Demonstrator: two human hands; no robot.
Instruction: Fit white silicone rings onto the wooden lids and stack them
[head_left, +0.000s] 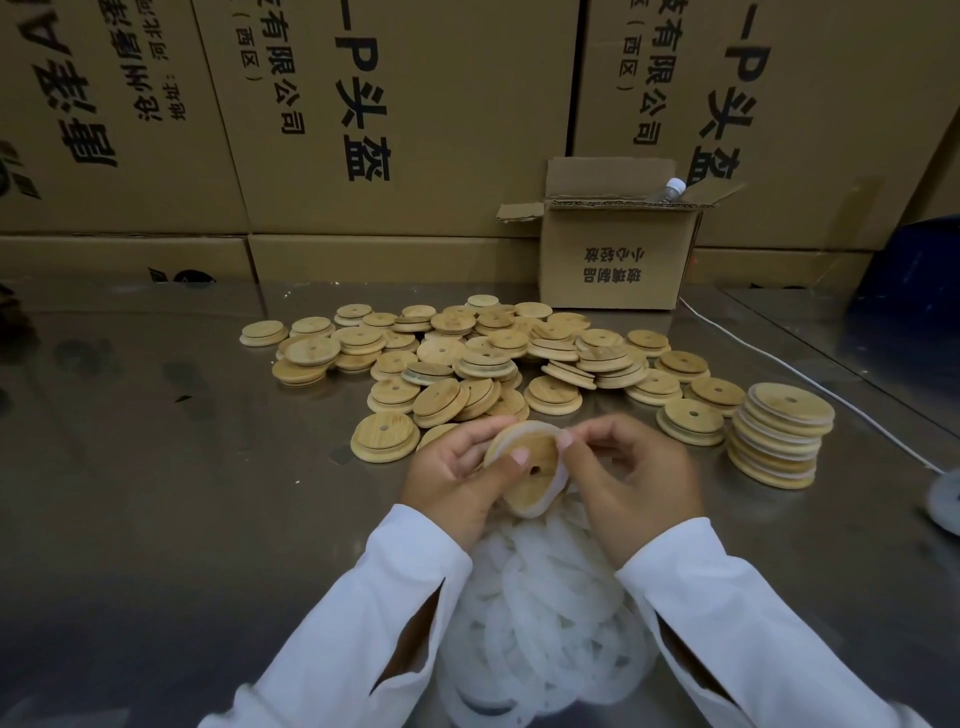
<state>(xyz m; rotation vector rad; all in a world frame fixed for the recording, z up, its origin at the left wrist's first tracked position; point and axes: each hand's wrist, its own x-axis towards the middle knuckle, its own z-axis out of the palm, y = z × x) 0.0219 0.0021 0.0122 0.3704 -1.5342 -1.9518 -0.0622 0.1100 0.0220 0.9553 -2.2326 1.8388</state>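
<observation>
Left hand: grips the held lid, thumb on its face, just in front of the lid pile.
Right hand: fingertips pinch the white ring at the held lid's edge.
Ring: partly seated around the held lid.
Ring heap: in front of the lid pile, between the sleeves.
Finished stack: right of the lid pile, on the steel table.
Small carton: behind the lid pile, flaps open.

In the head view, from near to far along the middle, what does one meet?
Pile of white rings, then the lid gripped by left hand and right hand, loose wooden lids, small open box, wall of large cartons.
</observation>
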